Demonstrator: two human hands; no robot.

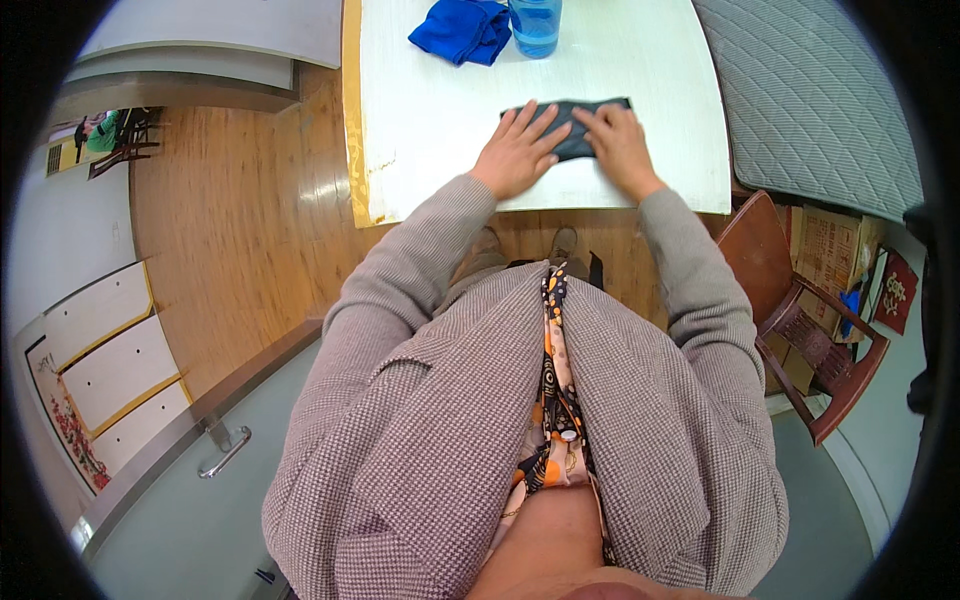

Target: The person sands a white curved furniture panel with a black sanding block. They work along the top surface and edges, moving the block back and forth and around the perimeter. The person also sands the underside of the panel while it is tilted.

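Observation:
A dark grey-green folded piece, apparently cloth (571, 147), lies flat on the white tabletop (435, 142) close to its front edge. My left hand (523, 154) rests palm down over its left part, fingers spread. On its right part sits my right hand (621, 150), slightly blurred, with fingers bent and the tips touching the surface. Neither hand shows a clear grip on the piece. Farther back on the table are a crumpled blue cloth (463, 31) and, right beside it, a clear blue plastic cup or bottle (535, 30) whose top is cut off.
A quilted grey-green mattress (817, 97) stands along the table's right side. Below it are a wooden chair (810, 330) and a cardboard box (825, 244). Wooden floor (225, 202) runs along the left. Behind me to the left is a door with a metal handle (225, 454). Another person (103, 133) sits far left.

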